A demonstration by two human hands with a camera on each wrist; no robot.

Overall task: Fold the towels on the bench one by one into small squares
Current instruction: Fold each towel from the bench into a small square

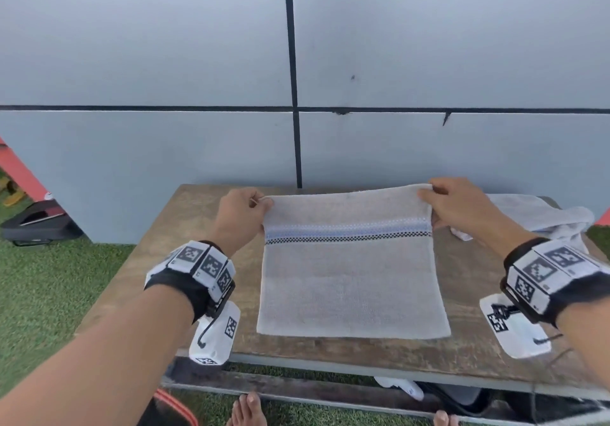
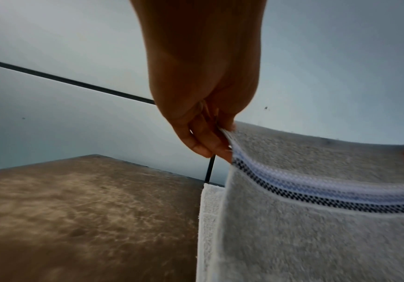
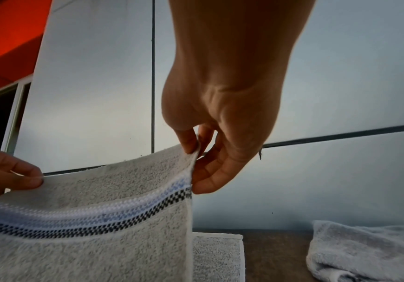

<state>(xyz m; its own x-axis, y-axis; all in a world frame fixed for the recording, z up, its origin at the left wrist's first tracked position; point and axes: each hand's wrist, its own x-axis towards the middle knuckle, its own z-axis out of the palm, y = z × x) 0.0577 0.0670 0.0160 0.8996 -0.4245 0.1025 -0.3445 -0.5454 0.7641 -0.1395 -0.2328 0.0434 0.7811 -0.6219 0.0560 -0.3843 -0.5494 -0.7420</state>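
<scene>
our left hand (image 1: 241, 217) and right hand (image 1: 462, 207) pinch raised corners of the striped towel (image 1: 350, 280); an uneven grip could skew the fold.

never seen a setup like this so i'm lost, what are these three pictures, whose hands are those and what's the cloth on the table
There is no machine here: a person works with bare hands. The wide picture comes from a camera on their head, looking down at a wooden bench. The other two come from cameras worn on each wrist, looking along the hand. The wristbands with black-and-white patterns are part of that rig. The left hand and the right hand each pinch one far corner of a grey towel with a blue and black checked band. They lift that end while the near end lies flat on the bench. A second, crumpled pale towel lies at the bench's right end.
</scene>
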